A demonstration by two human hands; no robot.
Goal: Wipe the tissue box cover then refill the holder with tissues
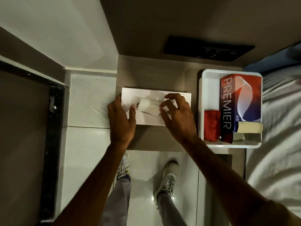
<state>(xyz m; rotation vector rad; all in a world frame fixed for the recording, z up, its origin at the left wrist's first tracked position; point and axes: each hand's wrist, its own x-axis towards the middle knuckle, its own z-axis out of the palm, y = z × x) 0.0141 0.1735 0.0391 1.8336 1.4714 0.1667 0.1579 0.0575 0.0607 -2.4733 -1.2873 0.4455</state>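
A white tissue box cover (146, 93) lies flat on a small wooden bedside table (156, 74). A white tissue (149, 107) sticks up through its slot. My left hand (121, 120) rests on the cover's left end, thumb near the slot. My right hand (178, 118) hovers over the right half, thumb and forefinger pinching the tissue's right edge. To the right, a white tray (210, 85) holds a red-and-blue "PREMIER" tissue carton (239, 101), opened at its near end, and a red cloth (211, 125).
A black socket panel (208, 48) is set in the wall behind the table. A bed with white sheets (280, 128) borders the tray on the right. White floor tiles (88, 101) lie left of the table, and my feet stand below its front edge.
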